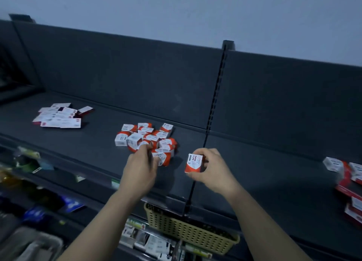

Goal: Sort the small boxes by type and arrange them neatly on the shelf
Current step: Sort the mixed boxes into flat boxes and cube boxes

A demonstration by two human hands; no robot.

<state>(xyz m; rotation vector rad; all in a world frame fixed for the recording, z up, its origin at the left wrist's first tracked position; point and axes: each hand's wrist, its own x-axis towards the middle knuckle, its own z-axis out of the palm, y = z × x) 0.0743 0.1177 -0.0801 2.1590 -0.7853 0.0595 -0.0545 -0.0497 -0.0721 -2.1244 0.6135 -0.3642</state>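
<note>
Near shelf (94, 143) front, mid: pinching paper-clip box (194, 162) w/ R hand (212, 171); touching red-white box pile (146, 136) w/ L hand (140, 172), grip blurred, can't tell.

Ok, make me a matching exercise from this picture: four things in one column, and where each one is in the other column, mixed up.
Things
1. paper clip box
2. flat white boxes
3. basket
4. left hand

Places
A. below the front edge of the shelf
B. far left of the shelf
C. at the pile of red and white boxes in the middle
D. held in the right hand

Pairs: 1-D, 2-B, 3-A, 4-C
</note>
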